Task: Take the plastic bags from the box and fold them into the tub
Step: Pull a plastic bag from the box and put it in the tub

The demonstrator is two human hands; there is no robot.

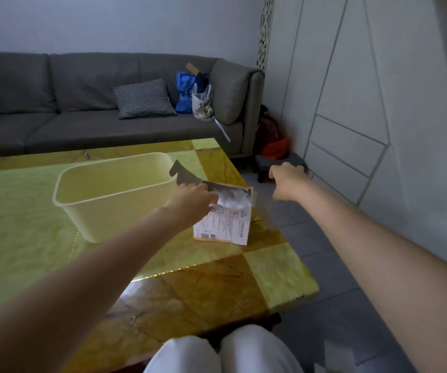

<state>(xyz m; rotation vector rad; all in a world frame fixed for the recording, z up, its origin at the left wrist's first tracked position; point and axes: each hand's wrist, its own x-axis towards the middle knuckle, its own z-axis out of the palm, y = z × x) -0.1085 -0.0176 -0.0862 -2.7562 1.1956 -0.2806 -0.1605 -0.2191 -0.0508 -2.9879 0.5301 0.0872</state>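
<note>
The left hand (pixel 194 196) reaches into the torn-open top of the cardboard box (pixel 225 223), its fingers curled onto the white plastic bags (pixel 233 197) bunched inside, apparently to draw one out. The box stands upright on the tabletop (pixel 217 286), touching or just beside the cream tub (pixel 114 195) at its 3 o'clock, so a folded bag need travel only a short way. The tub looks empty. The right hand (pixel 287 179) hovers off the tabletop's edge at the box's 2 o'clock, fingers loosely curled, holding nothing. A grey sofa (pixel 82 103) stands at 12 o'clock.
</note>
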